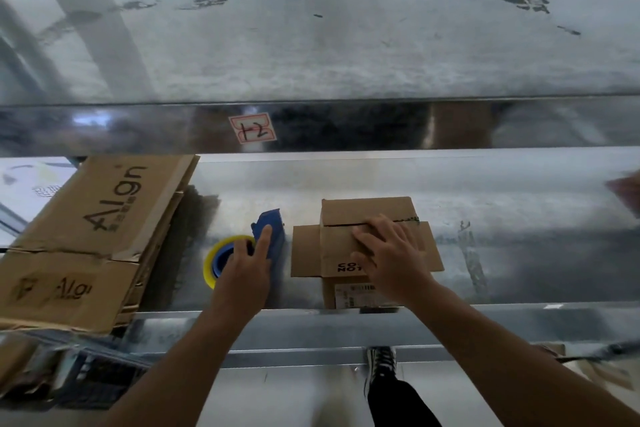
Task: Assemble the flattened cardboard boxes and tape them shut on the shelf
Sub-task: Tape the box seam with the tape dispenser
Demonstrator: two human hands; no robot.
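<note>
A small brown cardboard box stands on the metal shelf, its long top flaps folded in and its side flaps sticking out left and right. My right hand lies flat on the closed flaps and presses them down. To the left of the box lies a blue tape dispenser with a yellow-rimmed tape roll. My left hand is wrapped around the dispenser, index finger along its top. A stack of flattened boxes printed "Algn" lies at the far left.
An upper shelf rail with a red-bordered label reading "12" runs across above the work. The shelf's front edge is just below my wrists. My shoe and more cardboard are on the floor below.
</note>
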